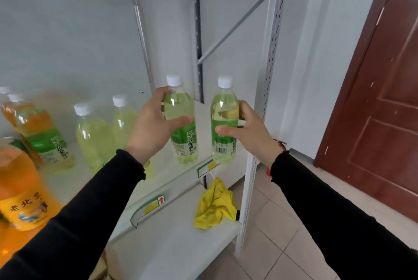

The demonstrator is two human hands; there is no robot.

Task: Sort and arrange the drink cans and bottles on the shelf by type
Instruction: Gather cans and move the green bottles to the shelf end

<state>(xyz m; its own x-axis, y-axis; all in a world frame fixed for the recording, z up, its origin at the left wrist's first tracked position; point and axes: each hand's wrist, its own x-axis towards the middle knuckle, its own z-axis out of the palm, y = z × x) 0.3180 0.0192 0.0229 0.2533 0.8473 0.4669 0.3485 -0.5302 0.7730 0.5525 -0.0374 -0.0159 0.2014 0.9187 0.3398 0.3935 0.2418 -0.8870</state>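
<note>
At the shelf's right end: I hold two green-labelled bottles upright over the shelf [203, 112].
Left hand [153, 125]: fingers and thumb wrapped round the left green bottle [182, 121], its base on or just above the board — I cannot tell which.
Right hand [246, 128]: closed round the right green bottle [224, 121], which sits at the front edge.
Same type nearby: two pale yellow-green bottles [95, 134] stand to the left.
Other type: orange bottles [22, 189] at far left.
Risk: the right bottle could tip off the edge if I let go early — little shelf shows under it.
Writing: "100" on the left label; a barcode on the right; Chinese characters, blurred.
</note>
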